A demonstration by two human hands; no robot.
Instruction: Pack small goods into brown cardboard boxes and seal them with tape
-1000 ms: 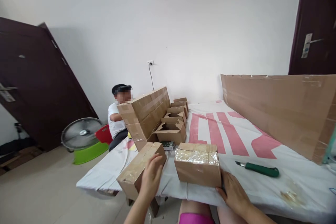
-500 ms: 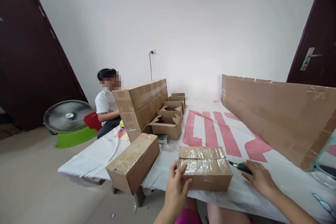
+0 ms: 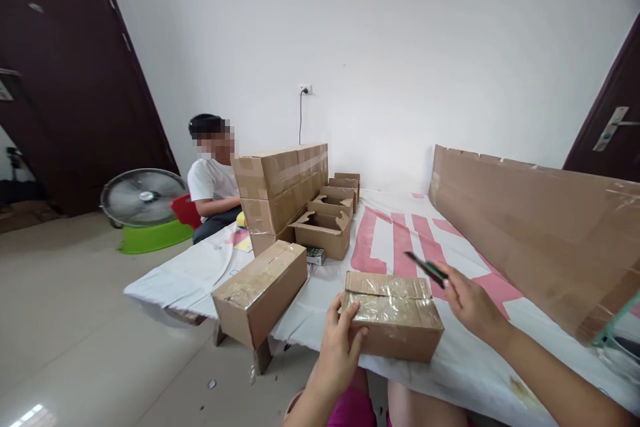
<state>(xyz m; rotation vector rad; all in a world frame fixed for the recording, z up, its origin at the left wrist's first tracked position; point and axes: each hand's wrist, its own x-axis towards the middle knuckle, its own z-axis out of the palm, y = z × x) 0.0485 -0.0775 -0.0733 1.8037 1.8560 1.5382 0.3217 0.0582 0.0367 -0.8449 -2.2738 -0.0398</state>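
A small cardboard box [image 3: 400,340] with clear tape over its top lies at the near edge of the cloth-covered table. My left hand [image 3: 340,340] grips its left end, thumb on the front face and fingers on top. In my right hand [image 3: 470,303] is a green-handled utility knife [image 3: 434,271], raised just behind the box's right end. Its blade points up and to the left, apart from the box. To the left, a longer taped carton [image 3: 265,293] lies angled along the table edge.
A stack of taped cartons [image 3: 283,187] stands at the table's left, beside a row of open boxes [image 3: 327,237]. A tall cardboard panel [image 3: 530,233] runs along the right. Beyond the stack sits another person [image 3: 213,180], near a fan [image 3: 145,197].
My right hand has lifted the knife off the table and brought it up and left, over the box's back right. My left hand stays on the box. The view has shifted slightly.
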